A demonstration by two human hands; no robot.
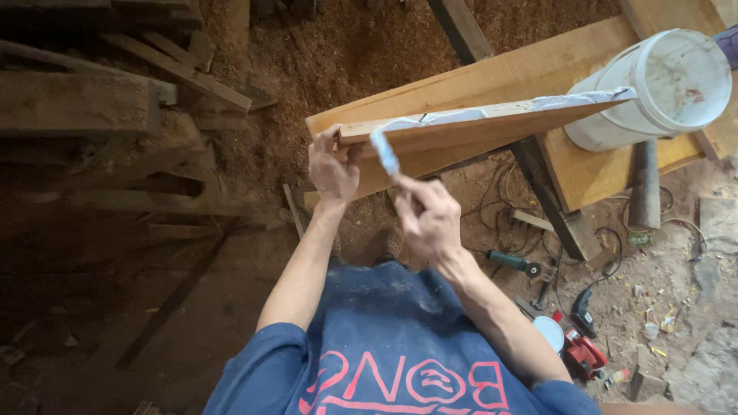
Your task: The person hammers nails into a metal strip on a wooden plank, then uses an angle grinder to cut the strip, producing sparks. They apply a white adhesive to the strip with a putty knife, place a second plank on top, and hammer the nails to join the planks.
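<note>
- Board (492,123) stands on its long edge, held up above the sawdust floor (369,46), with its far end reaching toward the white bucket (653,88).
- White glue (477,114) lies in a wet strip along the board's narrow top edge, from near the left hand out to the bucket end.
- Left hand (332,165) grips the near end of the board, fingers curled around the corner and thumb on the side face.
- Right hand (427,215) pinches a small spreader (384,154), smeared white and pale blue, between thumb and fingertips; the tip of the spreader touches the glued edge just beside the left hand.
- Behind the board, a wider plank (584,161) lies flat on a dark stand, and the bucket sits on it.
- At the left, rough timbers (84,100) are stacked in shadow.
- Down at the right, on the dirt, lie a green-handled tool (511,261), a red power tool (580,350) and tangled cables (507,207).
- At the bottom edge, the person's blue shirt (384,346) with red print fills the view.
</note>
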